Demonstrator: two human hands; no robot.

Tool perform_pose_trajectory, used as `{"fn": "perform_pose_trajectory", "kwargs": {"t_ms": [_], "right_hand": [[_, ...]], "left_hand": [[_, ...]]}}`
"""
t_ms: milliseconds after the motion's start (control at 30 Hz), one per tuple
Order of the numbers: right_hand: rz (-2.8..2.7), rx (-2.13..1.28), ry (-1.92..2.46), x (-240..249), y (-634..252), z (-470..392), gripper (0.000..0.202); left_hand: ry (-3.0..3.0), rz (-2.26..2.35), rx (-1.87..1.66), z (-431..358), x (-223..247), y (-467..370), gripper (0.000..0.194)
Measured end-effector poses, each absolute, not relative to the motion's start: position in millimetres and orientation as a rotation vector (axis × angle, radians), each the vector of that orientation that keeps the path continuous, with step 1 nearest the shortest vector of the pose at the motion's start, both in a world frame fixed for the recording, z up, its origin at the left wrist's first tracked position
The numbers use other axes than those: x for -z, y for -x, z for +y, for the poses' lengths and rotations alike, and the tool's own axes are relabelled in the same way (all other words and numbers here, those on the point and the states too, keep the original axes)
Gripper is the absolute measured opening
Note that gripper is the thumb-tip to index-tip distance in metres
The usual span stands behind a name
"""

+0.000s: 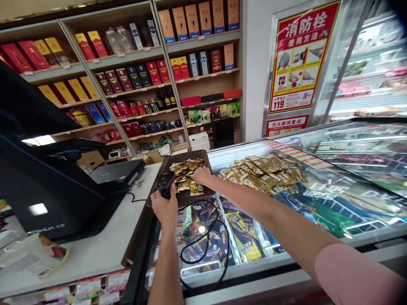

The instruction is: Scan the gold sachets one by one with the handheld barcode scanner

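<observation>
My left hand (164, 206) is wrapped round the handle of a black handheld scanner (165, 181), held over the left side of a brown woven basket (206, 157). Gold foil packets (184, 185) fill the basket. At the basket's right side, my right hand (202, 174) touches the packets with its fingers bent down; its fingertips are hidden, so any grip cannot be made out. A larger pile of gold packets (260, 173) lies right of the basket on the glass freezer top. A black cable (208, 237) loops below the basket.
At the left, a black checkout machine (47, 182) stands on a white counter (117, 228). The freezer (318, 199) with a glass top extends right. Behind are shelves (143, 89) of boxed goods and a red poster (302, 55) on the wall.
</observation>
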State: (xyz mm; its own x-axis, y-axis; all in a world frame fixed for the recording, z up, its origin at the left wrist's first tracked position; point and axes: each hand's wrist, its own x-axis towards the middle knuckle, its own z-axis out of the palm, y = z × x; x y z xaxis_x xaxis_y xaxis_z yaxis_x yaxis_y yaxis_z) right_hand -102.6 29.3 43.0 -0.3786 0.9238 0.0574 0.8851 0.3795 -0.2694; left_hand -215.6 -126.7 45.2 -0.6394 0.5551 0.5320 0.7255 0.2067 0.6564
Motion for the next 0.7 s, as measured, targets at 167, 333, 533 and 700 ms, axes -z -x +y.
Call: {"fn": "perform_pose_trajectory", "kwargs": {"t_ms": [167,333,533,700], "right_hand": [[-2.368,-0.341,1.755,-32,130,39,0.049],[-2.323,-0.425,1.837,-40,117,41,0.069],[-2.356,-0.48,1.688,-71,72,24,0.033],[-2.178,-0.535,1.579,-80,4,-4,0.037]], "left_hand": [[1.282,-2.218,1.471,-127,-42,211,0.043],[1.327,-2.128,1.531,-125,-40,211,0.044],[1.454,-2.088,1.56,-120,-36,206,0.043],[1.564,-2.027,1.611,-117,-33,201,0.039]]}}
